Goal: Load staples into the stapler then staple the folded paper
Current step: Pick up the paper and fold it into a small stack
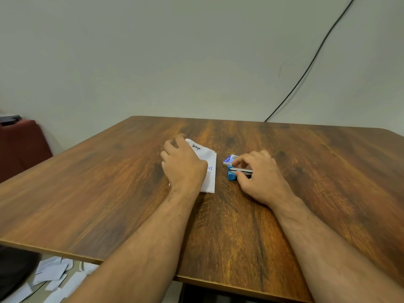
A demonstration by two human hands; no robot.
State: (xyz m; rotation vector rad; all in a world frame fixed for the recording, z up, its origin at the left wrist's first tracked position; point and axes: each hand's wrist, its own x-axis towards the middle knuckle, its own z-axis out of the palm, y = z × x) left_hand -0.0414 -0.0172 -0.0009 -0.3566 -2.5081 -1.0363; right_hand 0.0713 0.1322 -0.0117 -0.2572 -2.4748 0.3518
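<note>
A folded white paper [208, 162] with handwriting lies near the middle of the wooden table [109, 193]. My left hand [182, 165] rests on its left part, fingers bent over the far edge. To the right lies a small blue stapler [232, 172] with a metal top. My right hand [258, 173] grips it, thumb on the near side and fingers curled over the far side. A small blue-and-white staple box [229, 159] sits just behind the stapler, partly under my right fingertips.
A black cable [306, 68] runs down the wall to the table's back edge. A dark red seat [21, 145] stands at the left. Several white paper scraps [52, 272] lie on the floor below the table's near left edge.
</note>
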